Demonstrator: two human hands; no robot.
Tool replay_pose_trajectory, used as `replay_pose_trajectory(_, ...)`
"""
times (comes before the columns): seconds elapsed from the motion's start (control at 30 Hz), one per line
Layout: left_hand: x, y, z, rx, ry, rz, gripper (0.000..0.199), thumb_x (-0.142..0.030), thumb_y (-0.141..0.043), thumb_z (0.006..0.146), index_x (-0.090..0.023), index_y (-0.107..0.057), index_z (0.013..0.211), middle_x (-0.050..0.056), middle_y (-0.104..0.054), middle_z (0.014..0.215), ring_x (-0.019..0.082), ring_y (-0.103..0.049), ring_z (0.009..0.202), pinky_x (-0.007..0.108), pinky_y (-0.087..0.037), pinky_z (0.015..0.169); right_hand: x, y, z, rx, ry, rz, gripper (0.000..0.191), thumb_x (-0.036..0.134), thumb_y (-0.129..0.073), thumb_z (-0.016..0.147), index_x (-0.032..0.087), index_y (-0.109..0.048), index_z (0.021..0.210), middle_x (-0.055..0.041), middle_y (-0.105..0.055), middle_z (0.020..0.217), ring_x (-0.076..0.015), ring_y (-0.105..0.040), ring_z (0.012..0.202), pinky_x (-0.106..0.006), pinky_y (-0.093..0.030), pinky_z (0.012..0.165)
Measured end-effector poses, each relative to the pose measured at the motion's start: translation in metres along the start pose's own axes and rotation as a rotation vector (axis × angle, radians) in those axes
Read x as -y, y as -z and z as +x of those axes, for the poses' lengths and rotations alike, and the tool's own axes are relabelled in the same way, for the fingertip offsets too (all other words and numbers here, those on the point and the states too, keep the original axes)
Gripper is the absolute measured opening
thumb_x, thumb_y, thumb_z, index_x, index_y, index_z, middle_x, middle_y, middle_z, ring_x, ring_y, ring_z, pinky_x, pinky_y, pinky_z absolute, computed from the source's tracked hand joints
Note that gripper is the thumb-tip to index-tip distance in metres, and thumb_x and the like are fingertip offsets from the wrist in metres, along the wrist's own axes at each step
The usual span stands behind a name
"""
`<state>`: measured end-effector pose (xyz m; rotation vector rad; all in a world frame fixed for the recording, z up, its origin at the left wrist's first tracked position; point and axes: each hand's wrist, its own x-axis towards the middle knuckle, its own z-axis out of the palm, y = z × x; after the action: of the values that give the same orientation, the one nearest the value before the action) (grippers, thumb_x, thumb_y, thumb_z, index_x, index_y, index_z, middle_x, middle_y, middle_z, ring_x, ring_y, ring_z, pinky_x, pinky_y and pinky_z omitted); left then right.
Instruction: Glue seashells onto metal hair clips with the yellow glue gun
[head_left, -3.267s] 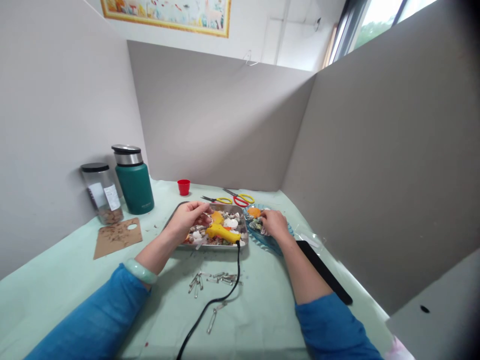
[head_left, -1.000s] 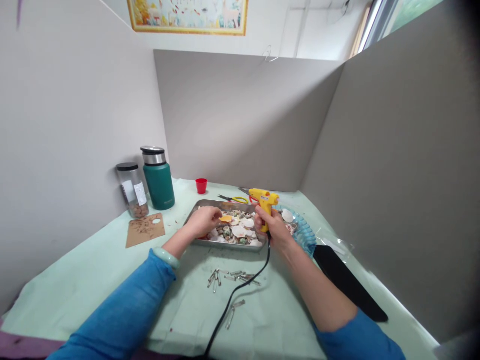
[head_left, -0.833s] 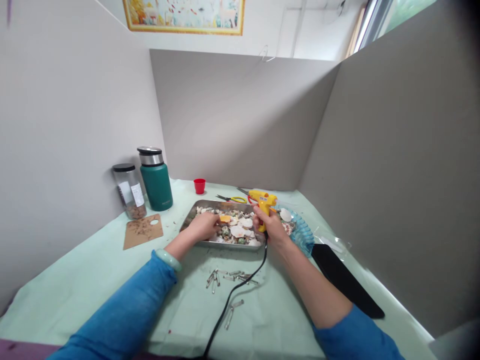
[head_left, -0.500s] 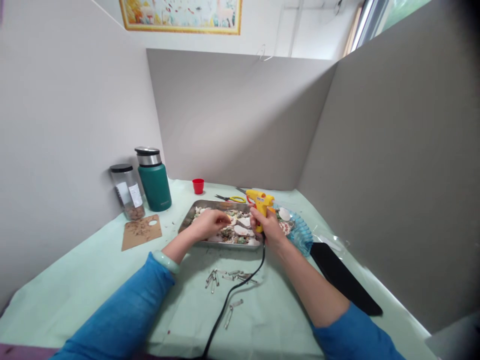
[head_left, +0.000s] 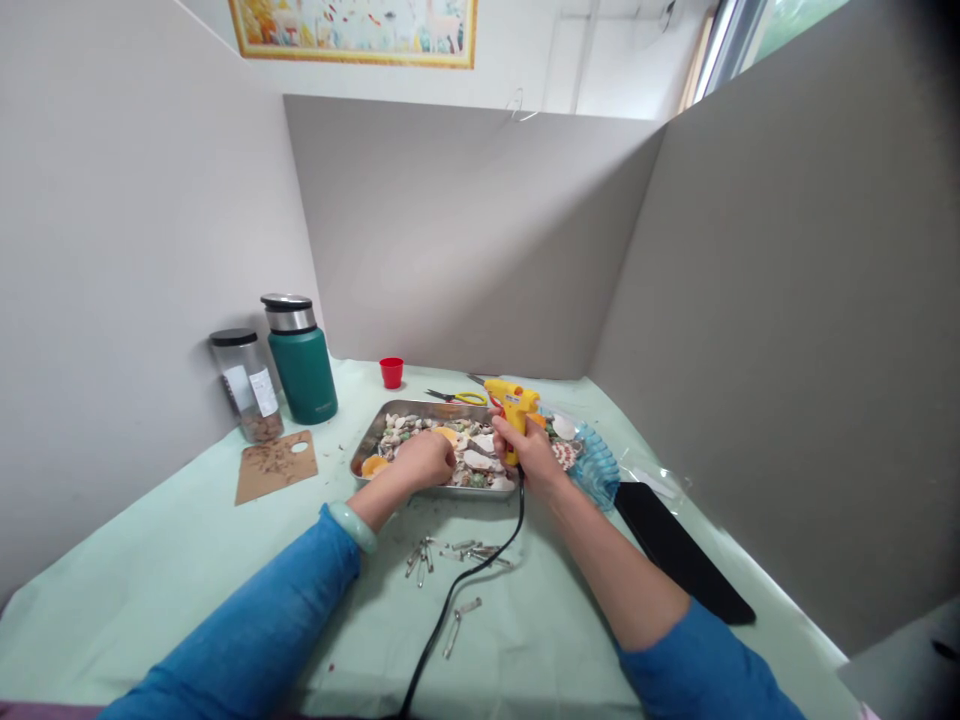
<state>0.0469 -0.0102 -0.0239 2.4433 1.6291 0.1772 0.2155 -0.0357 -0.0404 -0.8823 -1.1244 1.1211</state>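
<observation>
My right hand [head_left: 531,452] grips a yellow hot glue gun [head_left: 517,400] upright by its handle, with its black cord [head_left: 457,580] trailing down toward me. My left hand [head_left: 426,458] reaches over the metal tray [head_left: 375,425], its fingers curled together and pointing down among the seashells [head_left: 480,460]. Whether a shell is between those fingertips is hidden. Two orange shells [head_left: 373,466] lie in the tray, one beside my left wrist and one behind the hand. A blue scalloped dish [head_left: 598,470] with shells and a red-and-white patterned piece [head_left: 564,456] sits right of the glue gun.
Several safety pins [head_left: 469,550] lie in front of the tray. Behind it are yellow-handled scissors [head_left: 466,398] and a red cup [head_left: 391,373]. A green bottle [head_left: 302,370], a clear jar [head_left: 251,390] and a brown card [head_left: 277,468] stand left. A black flat piece [head_left: 682,550] lies right.
My left hand has moved down and slightly right into the tray, uncovering the orange shells. The right hand still holds the glue gun. The whole view has shifted slightly.
</observation>
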Motion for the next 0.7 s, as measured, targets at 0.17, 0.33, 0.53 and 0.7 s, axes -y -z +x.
replay_pose_trajectory(0.17,0.015,-0.009,0.009,-0.169,-0.025,-0.144,0.009,-0.017,-0.057,0.066,-0.018,-0.066,0.068,0.008,-0.069,0.074,0.021,-0.062,0.074,0.027,-0.042,0.063,0.0,-0.001,0.0,-0.006,0.004,-0.005,0.041,0.043,-0.067,0.071,0.017,-0.054,0.1,0.0085,-0.047,0.05,-0.0053,-0.037,0.038,-0.015,-0.026,0.032)
replay_pose_trajectory(0.33,0.028,-0.014,0.016,-0.024,-0.06,-0.795,0.006,-0.022,-0.055,0.074,-0.017,-0.052,0.076,0.003,-0.067,0.071,0.011,-0.057,0.05,0.021,-0.04,0.045,-0.001,-0.001,0.0,-0.016,0.002,-0.034,0.044,0.04,-0.069,0.067,0.017,-0.053,0.101,0.0087,-0.048,0.05,-0.0063,-0.039,0.039,-0.017,-0.026,0.033)
replay_pose_trajectory(0.53,0.027,-0.014,0.014,0.084,-0.126,-1.086,0.014,-0.025,-0.06,0.075,-0.015,-0.054,0.082,-0.001,-0.059,0.057,0.01,-0.054,0.044,0.02,-0.043,0.043,-0.004,-0.002,0.001,-0.017,0.025,-0.104,0.042,0.035,-0.069,0.066,0.018,-0.054,0.101,0.0075,-0.05,0.052,-0.0077,-0.041,0.042,-0.019,-0.028,0.037)
replay_pose_trajectory(0.7,0.024,-0.011,0.01,0.065,-0.18,-1.045,0.017,-0.026,-0.061,0.075,-0.013,-0.062,0.086,-0.003,-0.055,0.05,0.009,-0.053,0.043,0.021,-0.045,0.045,-0.007,-0.001,0.003,-0.038,0.024,-0.264,0.041,0.033,-0.07,0.064,0.018,-0.056,0.099,0.0045,-0.055,0.059,-0.0097,-0.047,0.046,-0.022,-0.034,0.04)
